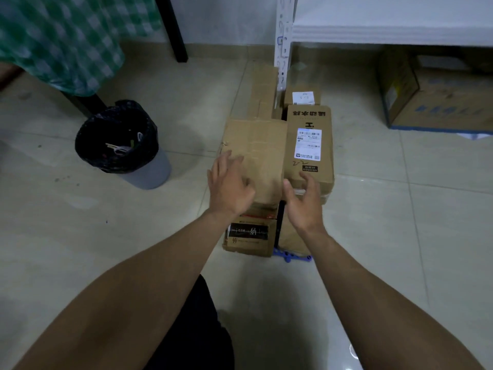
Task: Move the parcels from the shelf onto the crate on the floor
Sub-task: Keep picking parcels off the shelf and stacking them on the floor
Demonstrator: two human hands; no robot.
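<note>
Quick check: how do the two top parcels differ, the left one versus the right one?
The left parcel is plain brown, unlabelled; the right parcel carries a white shipping label and black print. The left parcel looks wider, the right parcel narrower. Both are cardboard, lying flat side by side.

The pale tiled floor carries a blue crate stacked with parcels, 1 black-lined grey bin and 1 large carton.

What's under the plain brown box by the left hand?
A parcel with a dark printed band shows beneath the plain brown box, then a sliver of blue crate. Most of the crate is covered.
</note>
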